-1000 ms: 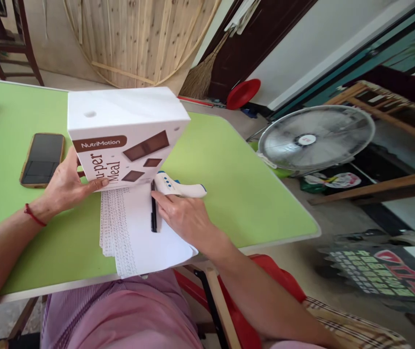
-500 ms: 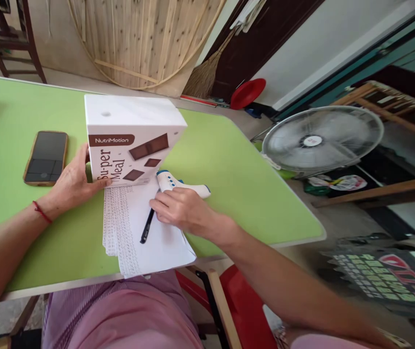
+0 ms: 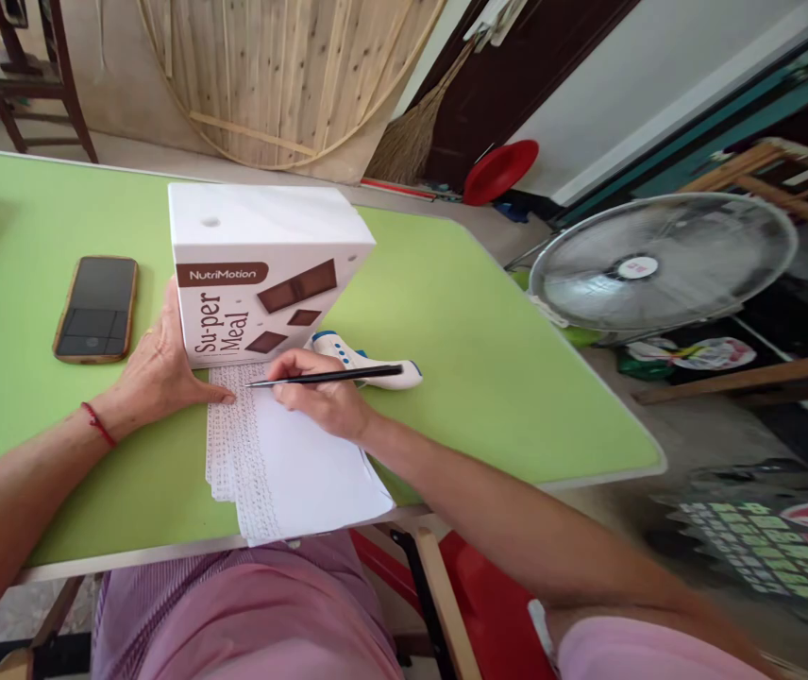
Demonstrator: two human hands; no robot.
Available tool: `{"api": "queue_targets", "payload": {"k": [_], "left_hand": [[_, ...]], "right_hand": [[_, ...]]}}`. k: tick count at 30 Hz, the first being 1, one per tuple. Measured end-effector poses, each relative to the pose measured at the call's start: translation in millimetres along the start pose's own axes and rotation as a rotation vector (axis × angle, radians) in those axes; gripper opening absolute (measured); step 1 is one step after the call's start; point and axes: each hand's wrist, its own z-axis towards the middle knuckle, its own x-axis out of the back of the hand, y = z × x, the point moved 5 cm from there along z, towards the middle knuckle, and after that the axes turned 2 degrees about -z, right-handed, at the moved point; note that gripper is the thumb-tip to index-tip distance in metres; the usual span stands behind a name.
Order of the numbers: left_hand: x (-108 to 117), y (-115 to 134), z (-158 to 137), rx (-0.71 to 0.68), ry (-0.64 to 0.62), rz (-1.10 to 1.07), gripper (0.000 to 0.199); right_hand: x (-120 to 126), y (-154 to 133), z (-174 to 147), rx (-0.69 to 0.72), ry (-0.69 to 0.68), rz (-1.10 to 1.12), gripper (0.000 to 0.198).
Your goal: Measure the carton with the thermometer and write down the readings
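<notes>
The right hand (image 3: pixel 326 399) is now pinching the pen (image 3: pixel 347 375) in a writing hold, its tip nearing or touching the papers (image 3: pixel 319 482) between the hands — I can't tell which. The left hand (image 3: pixel 159 365) is spreading, its thumb having left the box (image 3: pixel 255 307) beside it, seemingly steadying the papers.

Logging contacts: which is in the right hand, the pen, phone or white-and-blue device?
The black pen, gripped in the right hand; the phone and white-and-blue device lie unheld.
</notes>
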Motion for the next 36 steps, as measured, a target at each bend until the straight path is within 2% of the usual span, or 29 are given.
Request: {"api": "queue_targets", "payload": {"k": [3, 6, 10, 13, 18, 23, 28, 36], "left_hand": [[-2, -1, -1, 0.028, -0.024, 0.018, 0.119], [-1, -1, -1, 0.021, -0.025, 0.018, 0.110], [4, 3, 1, -0.047, 0.016, -0.018, 0.077], [8, 4, 1, -0.077, 0.030, -0.056, 0.064], [10, 0, 2, -0.034, 0.026, -0.043, 0.064], [12, -2, 2, -0.002, 0.008, -0.012, 0.066], [14, -1, 3, -0.022, -0.031, -0.023, 0.056], [14, 5, 3, -0.056, -0.060, -0.042, 0.038]], "right_hand": [[2, 9, -10, -0.023, 0.230, -0.058, 0.008], [2, 9, -16, -0.040, 0.315, -0.113, 0.008], [6, 3, -15, 0.014, 0.399, -0.225, 0.010], [6, 0, -14, 0.086, 0.411, -0.302, 0.012], [3, -4, -16, 0.138, 0.420, -0.345, 0.014], [2, -4, -16, 0.100, 0.411, -0.346, 0.012], [1, -2, -15, 0.042, 0.366, -0.318, 0.011], [-1, -6, -14, 0.078, 0.335, -0.313, 0.012]]}}
